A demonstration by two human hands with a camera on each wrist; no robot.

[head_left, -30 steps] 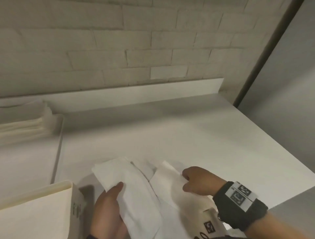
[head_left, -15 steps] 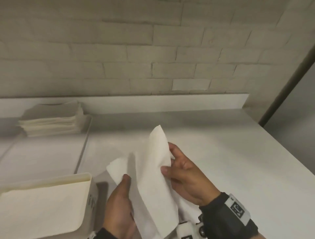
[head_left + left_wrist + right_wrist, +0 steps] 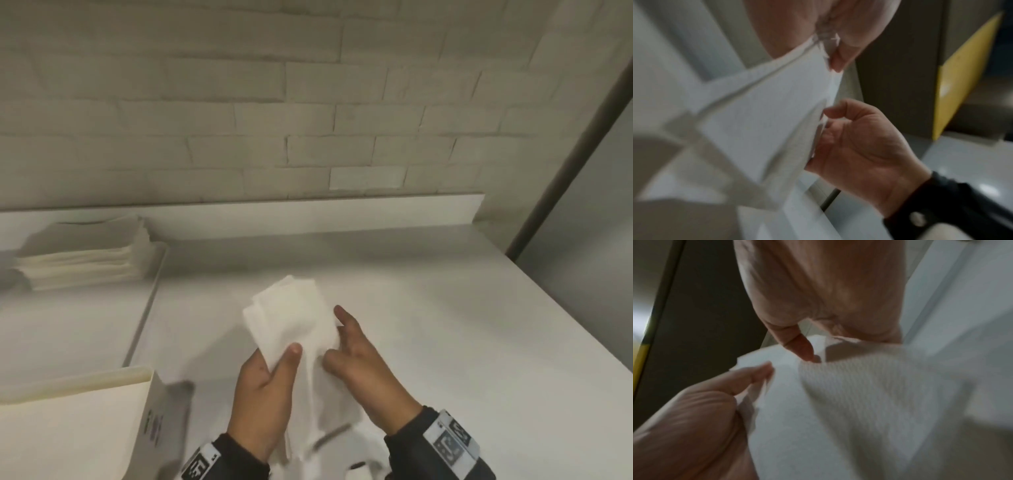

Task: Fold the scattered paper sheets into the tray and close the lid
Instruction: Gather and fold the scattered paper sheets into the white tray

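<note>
A white paper sheet [image 3: 291, 315] is held up over the white counter [image 3: 428, 325], doubled over into a smaller shape. My left hand [image 3: 284, 359] pinches its lower left part, with the thumb on top. My right hand [image 3: 337, 339] holds its right edge, thumb on the front and fingers behind. In the left wrist view the sheet [image 3: 766, 121] hangs between the left hand [image 3: 830, 56] above and the right hand [image 3: 859, 146] below. The right wrist view shows the sheet [image 3: 838, 402] under the right thumb. A cream tray box [image 3: 85, 378] stands at the lower left, lid raised.
A stack of folded paper sheets [image 3: 82, 260] lies at the back left on a separate white surface, split from the counter by a narrow seam [image 3: 144, 308]. A brick wall with a low white ledge [image 3: 308, 216] runs behind. The counter's edge falls away at the right.
The sheets lay on the counter under both hands a second ago. Both hands lifted one sheet upright, then folded it over into a smaller shape.
</note>
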